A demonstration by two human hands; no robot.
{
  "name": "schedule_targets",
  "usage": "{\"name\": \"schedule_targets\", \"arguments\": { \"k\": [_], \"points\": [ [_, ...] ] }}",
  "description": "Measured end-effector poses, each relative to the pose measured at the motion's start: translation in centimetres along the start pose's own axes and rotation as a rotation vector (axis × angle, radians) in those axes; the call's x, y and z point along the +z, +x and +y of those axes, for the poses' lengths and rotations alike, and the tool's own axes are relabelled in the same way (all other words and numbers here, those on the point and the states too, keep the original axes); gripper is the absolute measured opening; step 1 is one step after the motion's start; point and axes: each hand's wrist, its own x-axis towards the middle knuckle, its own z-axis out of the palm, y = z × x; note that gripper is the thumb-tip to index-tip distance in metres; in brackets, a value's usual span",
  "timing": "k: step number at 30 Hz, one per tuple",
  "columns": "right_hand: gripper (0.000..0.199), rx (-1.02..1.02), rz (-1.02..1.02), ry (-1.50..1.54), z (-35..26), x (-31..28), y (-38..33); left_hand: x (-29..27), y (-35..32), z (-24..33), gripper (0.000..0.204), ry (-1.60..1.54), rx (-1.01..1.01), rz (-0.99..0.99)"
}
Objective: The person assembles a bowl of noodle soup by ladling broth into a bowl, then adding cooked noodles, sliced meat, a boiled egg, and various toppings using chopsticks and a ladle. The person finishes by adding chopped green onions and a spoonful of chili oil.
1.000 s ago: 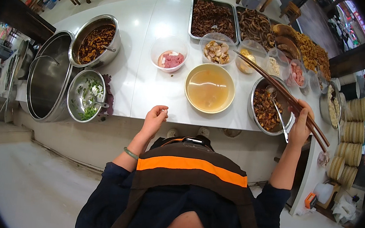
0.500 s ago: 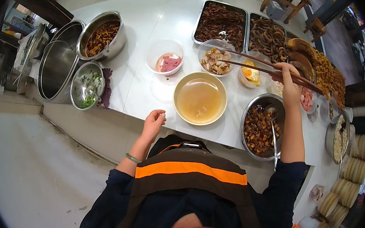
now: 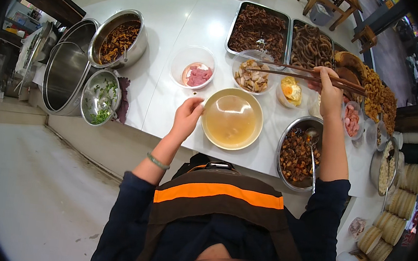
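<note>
My right hand (image 3: 328, 92) is closed round a pair of long brown chopsticks (image 3: 301, 75). Their tips reach left over a clear plastic tub of sliced pale-brown food (image 3: 252, 76), a little apart from each other. My left hand (image 3: 188, 117) is at the left rim of a cream-coloured bowl (image 3: 204, 126), fingers loosely bent, thumb and forefinger apart, with nothing visible between them. Whether it touches the rim I cannot tell. Cloudy yellowish broth (image 3: 228, 120) fills much of the bowl. Behind my left hand stands a clear tub of raw pink meat (image 3: 197, 75).
A fried egg tub (image 3: 291, 90) and a steel bowl of dark chopped food with a spoon (image 3: 299, 158) lie right. Steel trays (image 3: 258, 32) stand at the back. On the left are a sauce pot (image 3: 137, 44), a bowl of greens (image 3: 101, 100) and a large pot (image 3: 61, 82).
My left hand has moved up and right to the broth bowl's rim. The chopsticks stay over the sliced-food tub, lying more nearly level. The view has shifted slightly.
</note>
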Motion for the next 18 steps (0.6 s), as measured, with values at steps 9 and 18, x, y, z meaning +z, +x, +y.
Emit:
{"name": "schedule_targets", "arguments": {
  "k": [9, 18],
  "points": [
    [0.023, 0.110, 0.032, 0.026, 1.9, 2.8, -0.5, 7.5, 13.0, 0.8, 0.059, 0.342, -0.030, -0.124],
    [0.024, -0.017, -0.011, -0.133, -1.5, 0.2, -2.9, 8.6, 15.5, -1.6, 0.055, 0.291, -0.124, -0.042]
  ]
}}
